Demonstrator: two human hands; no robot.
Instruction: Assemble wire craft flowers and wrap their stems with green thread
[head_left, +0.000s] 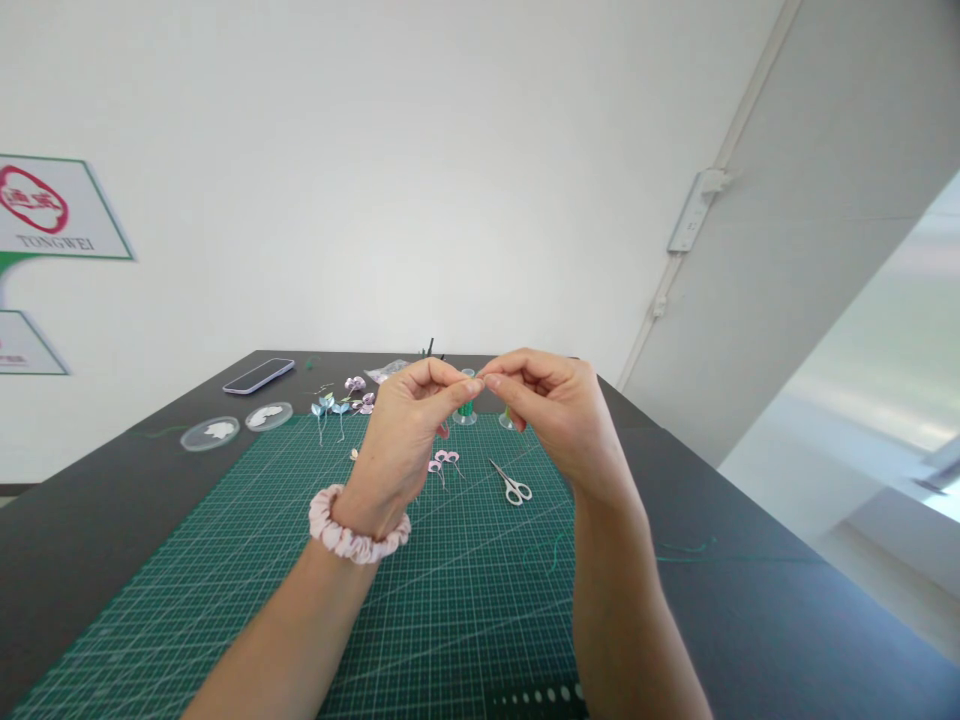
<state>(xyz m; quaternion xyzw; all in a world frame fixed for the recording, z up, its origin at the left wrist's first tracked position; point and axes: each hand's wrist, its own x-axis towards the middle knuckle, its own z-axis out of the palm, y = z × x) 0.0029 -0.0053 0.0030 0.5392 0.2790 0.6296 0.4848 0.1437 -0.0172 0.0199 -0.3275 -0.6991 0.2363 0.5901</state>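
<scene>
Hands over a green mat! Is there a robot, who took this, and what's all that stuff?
No robot here: these are a person's left hand and right hand, both bare. The camera sits on that person's head, looking forward and down. A green mat lies on a dark table. On the mat are white-handled scissors and pink pieces with thin stems. Farther left are two clear dishes and a phone. The fingertips pinch close together, but anything held between them is too small to see.
</scene>
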